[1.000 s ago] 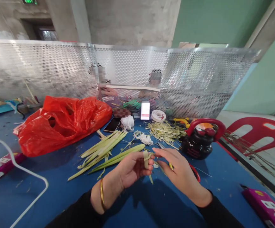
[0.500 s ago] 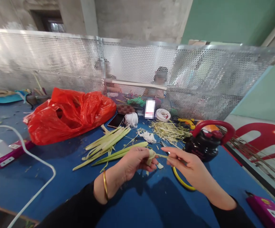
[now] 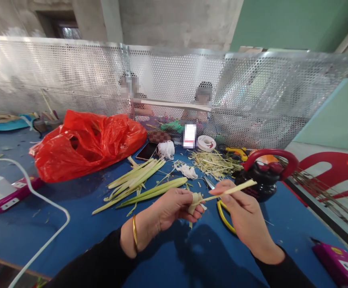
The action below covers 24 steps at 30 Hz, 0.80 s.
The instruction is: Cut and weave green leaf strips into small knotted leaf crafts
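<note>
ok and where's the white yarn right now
In the head view, the white yarn is slightly left of centre, just right of the dark phone.

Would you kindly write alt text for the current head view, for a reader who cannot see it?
A person's left hand holds a small folded pale piece while the right hand grips a pale strip that meets it, above a blue table. Beyond are long green-yellow strips, a red plastic bag and a black pot.
</note>
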Motion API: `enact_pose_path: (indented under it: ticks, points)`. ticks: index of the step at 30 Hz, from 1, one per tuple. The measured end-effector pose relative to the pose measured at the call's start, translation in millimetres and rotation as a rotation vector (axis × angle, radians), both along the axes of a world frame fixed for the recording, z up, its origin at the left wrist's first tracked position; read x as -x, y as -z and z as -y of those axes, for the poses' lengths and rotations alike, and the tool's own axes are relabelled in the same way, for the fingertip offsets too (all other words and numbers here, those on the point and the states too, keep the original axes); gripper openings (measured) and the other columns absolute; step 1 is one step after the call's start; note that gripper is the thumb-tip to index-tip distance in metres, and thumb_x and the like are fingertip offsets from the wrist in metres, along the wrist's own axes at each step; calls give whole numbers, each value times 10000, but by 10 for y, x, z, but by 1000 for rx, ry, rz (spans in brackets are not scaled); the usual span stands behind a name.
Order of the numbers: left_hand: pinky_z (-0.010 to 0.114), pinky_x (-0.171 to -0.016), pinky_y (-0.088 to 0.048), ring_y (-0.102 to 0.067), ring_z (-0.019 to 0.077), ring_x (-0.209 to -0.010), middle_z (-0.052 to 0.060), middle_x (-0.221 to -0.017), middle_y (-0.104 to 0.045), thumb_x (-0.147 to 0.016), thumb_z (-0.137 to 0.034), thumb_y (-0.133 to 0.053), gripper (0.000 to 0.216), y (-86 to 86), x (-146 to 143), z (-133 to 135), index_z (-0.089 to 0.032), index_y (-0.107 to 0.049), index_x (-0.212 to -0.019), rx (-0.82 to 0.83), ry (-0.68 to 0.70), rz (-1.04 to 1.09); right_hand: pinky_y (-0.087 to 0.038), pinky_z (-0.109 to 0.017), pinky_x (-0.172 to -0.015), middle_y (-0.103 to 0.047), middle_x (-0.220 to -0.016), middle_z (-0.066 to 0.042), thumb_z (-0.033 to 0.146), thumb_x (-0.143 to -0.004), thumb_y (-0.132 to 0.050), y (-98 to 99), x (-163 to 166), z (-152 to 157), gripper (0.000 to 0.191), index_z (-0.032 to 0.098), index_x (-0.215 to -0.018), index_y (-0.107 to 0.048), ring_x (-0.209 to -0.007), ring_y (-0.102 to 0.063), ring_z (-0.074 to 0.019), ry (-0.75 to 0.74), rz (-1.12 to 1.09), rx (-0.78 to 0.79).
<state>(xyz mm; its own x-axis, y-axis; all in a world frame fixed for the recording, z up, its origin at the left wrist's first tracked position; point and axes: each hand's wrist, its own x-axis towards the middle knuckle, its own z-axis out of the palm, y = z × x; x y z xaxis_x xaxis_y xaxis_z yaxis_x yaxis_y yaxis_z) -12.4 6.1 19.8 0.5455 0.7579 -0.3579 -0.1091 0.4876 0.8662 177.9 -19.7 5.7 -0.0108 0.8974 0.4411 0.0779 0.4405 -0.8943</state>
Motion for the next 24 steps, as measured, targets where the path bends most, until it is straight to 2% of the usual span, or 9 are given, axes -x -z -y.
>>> enact_pose_path:
  ticks: [2,4,6,9,12,15,18,21,24]
  points:
    - [200,-543,-475,-579,90,-556,45,-675,-646,-739,-286,-660,191,6,-12,11,-96,-678,-738,-2,4,-22,-503,-344,-803,-692,-884,-51,324,-854,-647,27,30,-7,140,242,-888,-755,-880,-631,-211,-38,-155,13]
    - [194,-533,-468,-573,87,-545,41,-661,-642,-748,-280,-651,183,19,-23,15,-101,-674,-718,3,-3,-36,-512,-363,-802,-688,-801,-33,323,-880,-613,36,69,-3,160,251,-952,-737,-816,-643,-197,-74,-264,61]
    - [190,-532,-470,-575,87,-548,42,-670,-644,-749,-280,-653,181,36,-29,11,-102,-676,-721,17,2,-29,-517,-378,-788,-650,-721,-16,339,-909,-567,29,103,9,204,234,-1006,-713,-765,-639,-193,-71,-255,78]
    - [180,-544,-484,-581,81,-564,48,-711,-650,-751,-278,-655,188,54,-30,-2,-96,-689,-786,46,16,-4,-517,-360,-750,-608,-653,11,342,-929,-531,4,131,35,256,205,-1118,-637,-705,-628,-186,48,-66,81]
    - [175,-540,-493,-583,79,-565,50,-726,-648,-743,-240,-635,180,60,-25,-11,-86,-689,-820,64,1,5,-513,-316,-699,-622,-653,8,332,-925,-531,-13,125,50,201,200,-1051,-617,-670,-625,-179,172,151,37]
    - [183,-535,-500,-591,90,-568,53,-724,-651,-737,-240,-638,182,72,-14,-20,-87,-685,-824,60,-17,26,-498,-302,-692,-661,-780,-38,301,-929,-523,-3,84,34,154,205,-920,-643,-740,-628,-189,226,353,-95]
    - [193,-568,-513,-611,101,-599,70,-748,-666,-776,-264,-611,213,86,3,-33,-81,-689,-854,68,-26,37,-478,-333,-740,-665,-902,-68,245,-933,-516,15,15,-2,160,215,-942,-673,-824,-615,-206,306,563,-271]
    - [198,-600,-517,-631,108,-632,86,-796,-683,-799,-242,-572,218,76,19,-43,-75,-688,-878,77,-24,52,-452,-374,-790,-676,-930,-76,205,-933,-510,9,-54,-30,192,221,-980,-695,-849,-614,-218,406,764,-430]
    - [185,-605,-514,-632,100,-630,85,-811,-685,-798,-215,-569,194,39,25,-44,-76,-682,-869,79,-29,68,-436,-378,-785,-678,-914,-77,172,-930,-499,-14,-95,-44,218,205,-975,-709,-830,-621,-215,438,892,-518]
